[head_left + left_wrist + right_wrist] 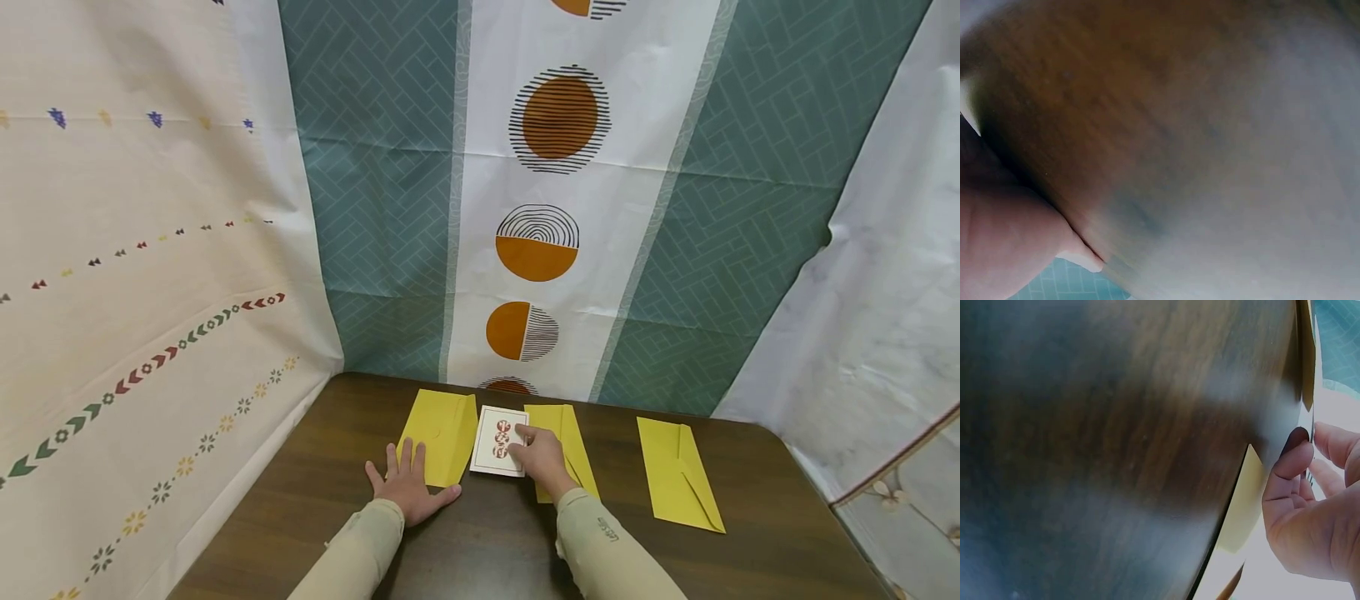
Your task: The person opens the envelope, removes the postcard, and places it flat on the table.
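My left hand (408, 487) rests with fingers spread, its fingertips over the lower left part of a yellow envelope (450, 429). To the right of that envelope is a white card (487, 446) with a thin dark border and red round designs in a column. Thumb and fingers of my right hand (543, 462) pinch the card's right edge. Beneath that hand lies a second yellow envelope (564, 423), partly hidden by it. The right wrist view shows the curled thumb and fingers (1291, 465) at the pale card edge.
A third yellow envelope (671, 475) lies farther right on the dark wooden table (487, 533). A patterned green and white cloth (382, 208) hangs along the back edge. Pale cloths hang at the left (150, 333) and right (885, 292).
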{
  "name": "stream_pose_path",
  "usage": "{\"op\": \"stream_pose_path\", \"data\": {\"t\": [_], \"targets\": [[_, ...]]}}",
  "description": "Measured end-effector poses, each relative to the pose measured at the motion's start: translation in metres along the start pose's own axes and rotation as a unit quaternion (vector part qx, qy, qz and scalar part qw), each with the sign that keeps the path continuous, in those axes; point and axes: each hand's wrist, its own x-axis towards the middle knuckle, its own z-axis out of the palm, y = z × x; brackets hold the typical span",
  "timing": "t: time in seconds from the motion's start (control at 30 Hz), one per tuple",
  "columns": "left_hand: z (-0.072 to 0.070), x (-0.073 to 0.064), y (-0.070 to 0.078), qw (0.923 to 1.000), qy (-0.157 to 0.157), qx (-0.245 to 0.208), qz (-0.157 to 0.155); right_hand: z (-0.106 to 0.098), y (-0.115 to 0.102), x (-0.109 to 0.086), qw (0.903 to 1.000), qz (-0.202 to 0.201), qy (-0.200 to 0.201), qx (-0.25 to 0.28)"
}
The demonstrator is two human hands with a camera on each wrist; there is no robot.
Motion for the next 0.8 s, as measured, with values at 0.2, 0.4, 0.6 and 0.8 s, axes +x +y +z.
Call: {"op": "stream_pose_path", "data": {"t": [0.2, 0.4, 0.6, 0.8], "targets": [[0.000, 0.001, 0.000, 1.0000, -0.001, 0.001, -0.002, 0.000, 0.001, -0.001, 1.0000, 0.006, 0.004, -0.002], [0.001, 0.002, -0.001, 1.0000, -0.003, 0.003, -0.002, -0.004, -0.001, -0.003, 0.9998, 0.014, 0.010, -0.010], [-0.001, 0.001, -0.001, 1.0000, 0.000, -0.001, -0.002, -0.002, -0.006, -0.003, 0.9998, -0.001, -0.002, -0.019], [-0.001, 0.001, 0.000, 1.0000, -0.005, -0.001, -0.004, 0.009, -0.010, -0.005, 0.9992, -0.025, -0.023, -0.020]]}}
